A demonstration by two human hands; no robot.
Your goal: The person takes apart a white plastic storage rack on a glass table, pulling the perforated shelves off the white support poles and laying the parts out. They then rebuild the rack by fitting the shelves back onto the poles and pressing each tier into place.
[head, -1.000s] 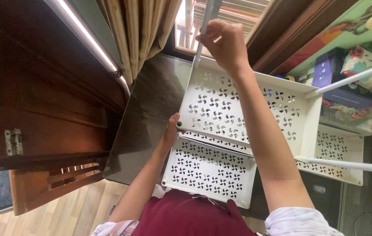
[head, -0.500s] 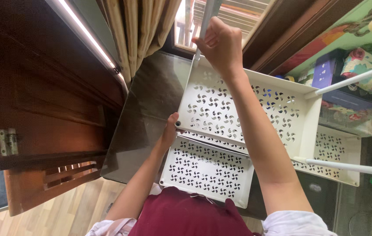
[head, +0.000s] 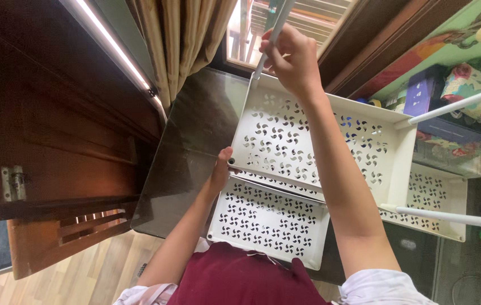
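While the camera looks straight down, a dark red garment (head: 240, 279) and white sleeves fill the lower edge, and both bare forearms reach out from it over a white plastic rack of perforated trays. Nearest the body lies the lower tray (head: 268, 221), its floor pierced with pinwheel-shaped holes. Just past it, the left hand (head: 220, 172) grips the near left corner of the upper tray (head: 285, 141), thumb over the rim and fingers hidden beneath, so it is closed on that corner. This upper tray sits above the lower one and overlaps it, resting over a dark glass tabletop (head: 195, 135). Two thin white poles (head: 455, 217) stick out from its right side, and a further white tray (head: 438, 197) shows below them. Farther out, the right hand (head: 291, 56) is clenched around a white pole (head: 268, 42) that stands at the far left corner of the upper tray. To the left are a dark wooden cabinet (head: 54, 124) and wood flooring; beyond the table hang beige curtains (head: 181, 36) before a window, and colourful floral items (head: 472, 90) lie at the far right.
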